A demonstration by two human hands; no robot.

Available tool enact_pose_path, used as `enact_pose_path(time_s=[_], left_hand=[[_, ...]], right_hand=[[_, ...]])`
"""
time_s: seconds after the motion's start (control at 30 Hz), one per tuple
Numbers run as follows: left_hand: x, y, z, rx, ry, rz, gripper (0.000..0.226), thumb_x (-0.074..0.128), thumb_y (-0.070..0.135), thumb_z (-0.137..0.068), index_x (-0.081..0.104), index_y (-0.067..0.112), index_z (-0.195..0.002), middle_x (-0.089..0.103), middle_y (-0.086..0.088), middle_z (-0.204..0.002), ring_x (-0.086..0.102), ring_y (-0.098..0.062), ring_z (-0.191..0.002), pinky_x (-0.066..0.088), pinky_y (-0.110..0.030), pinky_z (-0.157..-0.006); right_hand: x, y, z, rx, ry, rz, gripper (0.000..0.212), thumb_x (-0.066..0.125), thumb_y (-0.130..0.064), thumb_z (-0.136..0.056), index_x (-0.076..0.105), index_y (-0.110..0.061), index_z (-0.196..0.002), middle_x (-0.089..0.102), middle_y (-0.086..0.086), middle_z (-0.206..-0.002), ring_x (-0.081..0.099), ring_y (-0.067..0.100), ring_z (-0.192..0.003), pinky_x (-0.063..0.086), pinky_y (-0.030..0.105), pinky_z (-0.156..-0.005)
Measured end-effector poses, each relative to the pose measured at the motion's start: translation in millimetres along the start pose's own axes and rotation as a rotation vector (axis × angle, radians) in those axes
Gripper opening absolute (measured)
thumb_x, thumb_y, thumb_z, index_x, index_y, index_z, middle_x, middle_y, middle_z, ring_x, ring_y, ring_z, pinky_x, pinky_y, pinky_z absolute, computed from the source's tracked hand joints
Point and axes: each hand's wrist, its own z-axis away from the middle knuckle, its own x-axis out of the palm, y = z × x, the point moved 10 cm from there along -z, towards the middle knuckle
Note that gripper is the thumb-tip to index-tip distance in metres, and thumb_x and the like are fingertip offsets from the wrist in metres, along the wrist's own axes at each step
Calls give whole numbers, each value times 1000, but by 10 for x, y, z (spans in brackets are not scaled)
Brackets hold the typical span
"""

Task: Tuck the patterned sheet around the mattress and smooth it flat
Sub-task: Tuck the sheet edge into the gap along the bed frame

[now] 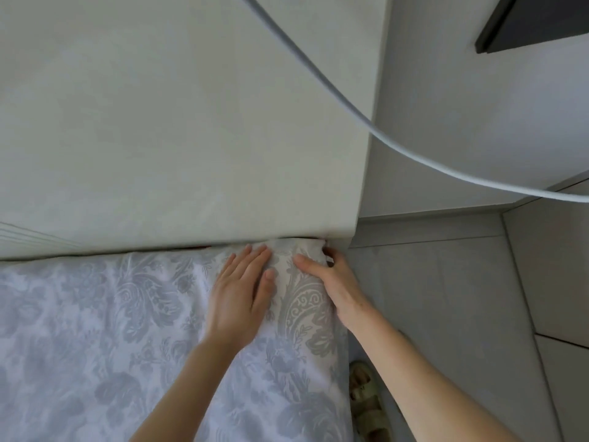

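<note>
The patterned sheet (105,320), white with grey floral and paisley print, covers the mattress across the lower left of the head view. My left hand (240,293) lies flat on the sheet near the mattress's far right corner, fingers straight and pointing at the headboard. My right hand (331,279) grips that corner: the thumb lies on top of the sheet, the fingers curl down over the side edge and are partly hidden. The mattress itself is hidden under the sheet.
A tall pale upholstered headboard (178,122) stands right behind the corner. A grey cable (360,119) hangs across the view in front of the camera. Grey tiled floor (446,298) lies to the right, with my sandalled foot (369,406) beside the bed. A dark shelf (535,20) sits top right.
</note>
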Motion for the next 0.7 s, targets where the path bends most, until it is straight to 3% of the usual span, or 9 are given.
enact_pose_path(time_s=[0.1, 0.17, 0.27, 0.37, 0.43, 0.53, 0.6, 0.7], left_hand=[[-378, 76, -3, 21, 52, 64, 52, 27, 39, -95, 59, 11, -125, 57, 7, -127, 46, -6, -122, 25, -20, -107], [-557, 34, -50, -26, -10, 132, 60, 20, 47, -92, 56, 16, -129, 53, 15, -124, 41, 5, -116, 24, -11, -100], [-652, -66, -156, -111, -186, 171, 62, 16, 55, -92, 54, 26, -130, 59, 14, -124, 48, -5, -119, 31, -18, -93], [-599, -213, -211, -246, -398, 281, 50, 19, 55, -97, 52, 36, -131, 55, 18, -128, 39, -11, -133, 24, -28, -113], [-577, -296, -202, -311, -469, 338, 48, 20, 59, -94, 53, 43, -125, 57, 15, -129, 40, -11, -131, 23, -32, -116], [-623, -384, -205, -442, -442, 386, 42, 22, 58, -93, 60, 43, -102, 64, 14, -105, 52, -12, -114, 32, -26, -105], [-651, -354, -225, -459, -441, 356, 47, 22, 56, -95, 63, 33, -95, 64, 10, -99, 53, -14, -108, 34, -26, -100], [-667, -321, -253, -454, -477, 378, 52, 20, 61, -94, 62, 31, -101, 64, 15, -92, 55, -14, -107, 34, -28, -102]], right_hand=[[205, -101, 322, -40, -18, 74, 81, 89, -38, -52, 51, -24, -122, 66, -1, -112, 68, 16, -97, 54, 42, -89], [306, -213, 547, -104, 13, 166, 81, 88, -43, -50, 50, -29, -120, 63, -8, -113, 65, 12, -101, 53, 40, -90], [473, -409, 912, -196, -15, 275, 74, 86, -37, -58, 47, -35, -120, 59, -18, -112, 59, 2, -103, 52, 34, -91], [649, -548, 1230, -277, -63, 349, 78, 85, -33, -63, 42, -36, -128, 57, -23, -114, 55, -6, -105, 49, 24, -92], [736, -632, 1344, -315, -81, 425, 79, 83, -36, -63, 40, -40, -130, 55, -26, -115, 52, -7, -106, 47, 23, -92], [800, -836, 1373, -405, -70, 736, 62, 70, -60, -60, 48, -43, -116, 57, -25, -106, 53, -4, -102, 44, 31, -95], [786, -1074, 1375, -526, 52, 999, 54, 53, -75, -59, 58, -38, -99, 55, -21, -100, 50, 0, -100, 32, 29, -96], [941, -1347, 1355, -708, 157, 1218, 45, 54, -70, -68, 67, -29, -80, 55, -11, -109, 49, 11, -105, 23, 29, -86]])
